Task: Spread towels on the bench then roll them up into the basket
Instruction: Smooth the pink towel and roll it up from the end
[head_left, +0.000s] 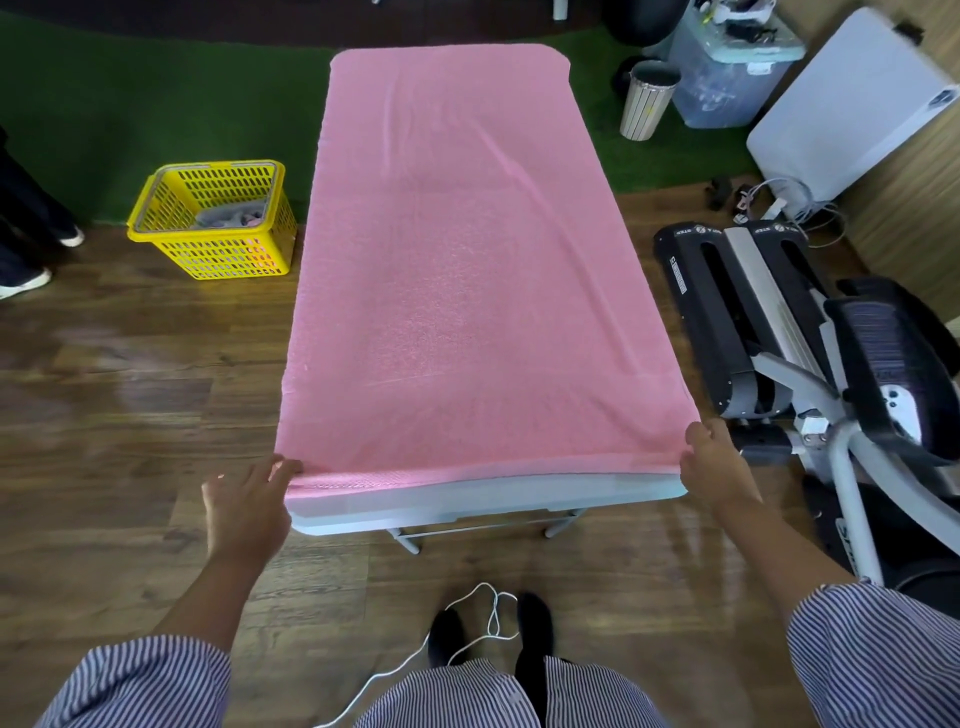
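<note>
A pink towel (457, 249) lies spread flat over nearly the whole white bench (483, 501), with only the bench's near edge showing. My left hand (244, 506) is at the towel's near left corner, its fingertips touching the hem. My right hand (714, 465) is at the near right corner and pinches the towel's edge between thumb and fingers. A yellow slotted basket (171, 247) stands on the floor left of the bench, with grey and pink cloth inside.
An exercise machine (810, 343) crowds the right side of the bench. A bin (647, 101), a plastic box (727, 67) and a white panel (852, 104) stand at the back right. A person's shoes (26, 280) are at far left. A white cable (488, 618) lies by my feet.
</note>
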